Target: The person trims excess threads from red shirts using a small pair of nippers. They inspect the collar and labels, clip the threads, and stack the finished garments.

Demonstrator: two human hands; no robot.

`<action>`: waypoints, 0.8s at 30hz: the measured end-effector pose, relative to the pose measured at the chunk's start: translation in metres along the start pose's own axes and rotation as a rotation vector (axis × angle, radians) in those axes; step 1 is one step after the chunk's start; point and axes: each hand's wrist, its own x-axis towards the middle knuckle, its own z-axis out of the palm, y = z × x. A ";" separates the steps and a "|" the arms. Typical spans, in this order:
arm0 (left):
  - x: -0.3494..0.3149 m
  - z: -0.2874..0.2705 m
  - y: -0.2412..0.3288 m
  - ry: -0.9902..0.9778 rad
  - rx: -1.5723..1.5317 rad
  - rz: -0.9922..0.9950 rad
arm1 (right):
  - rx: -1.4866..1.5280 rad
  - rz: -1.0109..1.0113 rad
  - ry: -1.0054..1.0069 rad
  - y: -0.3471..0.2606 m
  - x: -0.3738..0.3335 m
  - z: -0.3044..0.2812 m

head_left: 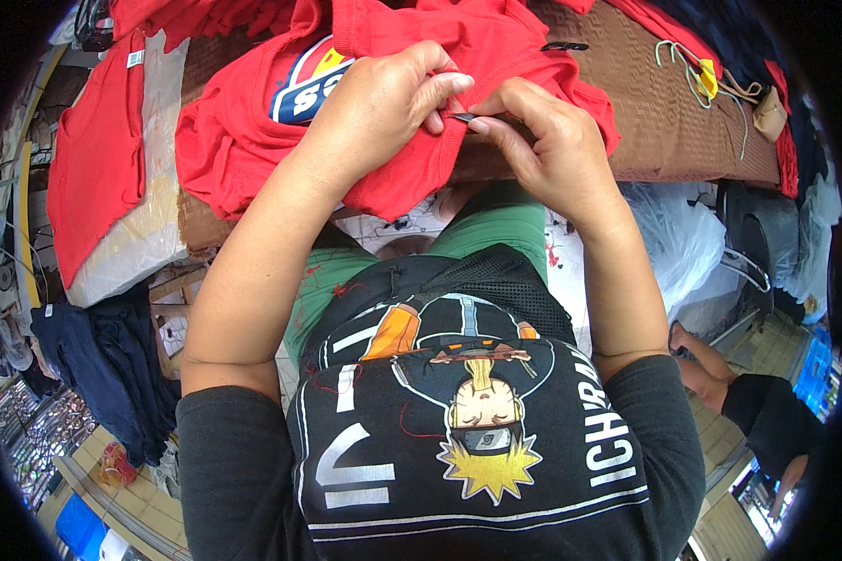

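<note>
A red garment (243, 168) with a blue, white and yellow print (313, 89) lies bunched in front of me at the table's near edge. My left hand (384, 107) is closed on it, pinching a fold between thumb and fingers. Close beside, my right hand (557, 145) grips a small dark tool (463, 118) with a slim metal tip, pointed left at the pinched cloth. The rest of that tool is hidden by my fingers, so its exact kind is unclear. Another small black object (565, 46) rests on the garment's far right part.
A brown textured cloth (683, 140) covers the table. Another red garment (98, 159) lies at the left. Cords with a yellow piece (708, 79) lie at the right. Dark clothes (112, 365) hang at lower left, a clear plastic bag (669, 243) sits right, and another person (767, 411) is behind.
</note>
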 end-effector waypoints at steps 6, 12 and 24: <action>0.000 0.000 0.000 0.007 0.001 0.011 | -0.007 0.014 0.029 0.001 0.001 0.002; 0.000 0.000 0.001 0.005 0.004 -0.001 | -0.046 0.004 0.024 -0.002 0.004 0.004; -0.008 -0.003 0.010 0.070 0.019 0.088 | -0.078 -0.054 0.043 -0.009 0.000 -0.005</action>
